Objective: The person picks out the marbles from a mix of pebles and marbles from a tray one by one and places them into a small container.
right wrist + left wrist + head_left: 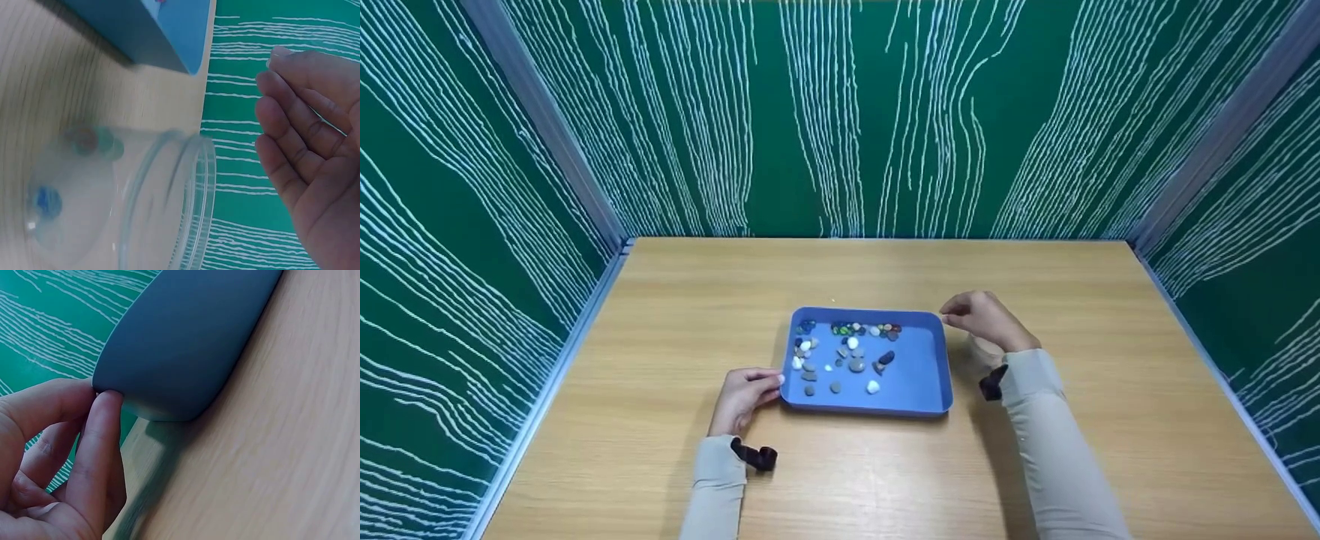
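Observation:
A blue rectangular tray [913,371] holds pebbles [856,365] and glass marbles [847,328], mostly in its left and back parts. At the tray's left side, my left hand [744,397] pinches the rim between thumb and fingers; the left wrist view shows the thumb [104,422] against the tray wall [180,343]. Beyond the tray's right rim hovers my right hand [990,321], fingers loosely bent and nothing visible in them. Below it on the table stands a clear jar [152,191], partly covered by hand and wrist in the head view. A few marbles [49,202] lie at its bottom.
The wooden table [855,480] meets green walls [780,150] with white wavy lines at the back and both sides. Grey posts [551,127] stand at the back corners. Each wrist wears a black strap with a camera mount [757,456].

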The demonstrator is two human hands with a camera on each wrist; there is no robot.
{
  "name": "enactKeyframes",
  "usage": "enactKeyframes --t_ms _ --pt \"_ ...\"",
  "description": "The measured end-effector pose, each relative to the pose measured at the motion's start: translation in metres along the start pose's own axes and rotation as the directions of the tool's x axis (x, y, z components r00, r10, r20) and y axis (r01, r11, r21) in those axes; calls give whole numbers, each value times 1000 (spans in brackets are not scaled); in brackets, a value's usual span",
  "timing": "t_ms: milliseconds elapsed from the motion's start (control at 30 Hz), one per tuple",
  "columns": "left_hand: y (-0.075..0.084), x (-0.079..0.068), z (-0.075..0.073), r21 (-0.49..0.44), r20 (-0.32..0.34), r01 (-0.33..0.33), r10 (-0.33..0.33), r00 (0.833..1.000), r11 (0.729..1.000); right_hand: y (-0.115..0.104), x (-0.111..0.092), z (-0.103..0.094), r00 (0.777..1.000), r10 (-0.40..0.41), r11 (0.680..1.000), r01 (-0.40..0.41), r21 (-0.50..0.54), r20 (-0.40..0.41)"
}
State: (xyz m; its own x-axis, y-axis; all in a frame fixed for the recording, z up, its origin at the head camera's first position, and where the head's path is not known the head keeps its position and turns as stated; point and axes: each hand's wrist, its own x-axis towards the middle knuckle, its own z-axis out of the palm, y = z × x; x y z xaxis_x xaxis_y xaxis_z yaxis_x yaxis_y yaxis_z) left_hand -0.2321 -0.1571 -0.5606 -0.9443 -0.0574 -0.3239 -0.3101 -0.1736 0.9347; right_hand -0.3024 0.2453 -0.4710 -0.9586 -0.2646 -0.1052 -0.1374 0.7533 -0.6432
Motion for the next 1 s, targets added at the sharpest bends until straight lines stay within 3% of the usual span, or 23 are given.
enactKeyframes --t_ms 333,600,1000 --pt "-1 0 0 -7 3 -8 8 1000 1000 -11 11 11 998 42 999 -43 20 39" --pt "-2 1 0 4 23 -25 25 999 1000 -19 19 19 999 -7 1000 6 5 42" --pt "-2 0 -1 8 12 -21 21 1000 1000 -33 31 33 994 53 998 -55 24 100"
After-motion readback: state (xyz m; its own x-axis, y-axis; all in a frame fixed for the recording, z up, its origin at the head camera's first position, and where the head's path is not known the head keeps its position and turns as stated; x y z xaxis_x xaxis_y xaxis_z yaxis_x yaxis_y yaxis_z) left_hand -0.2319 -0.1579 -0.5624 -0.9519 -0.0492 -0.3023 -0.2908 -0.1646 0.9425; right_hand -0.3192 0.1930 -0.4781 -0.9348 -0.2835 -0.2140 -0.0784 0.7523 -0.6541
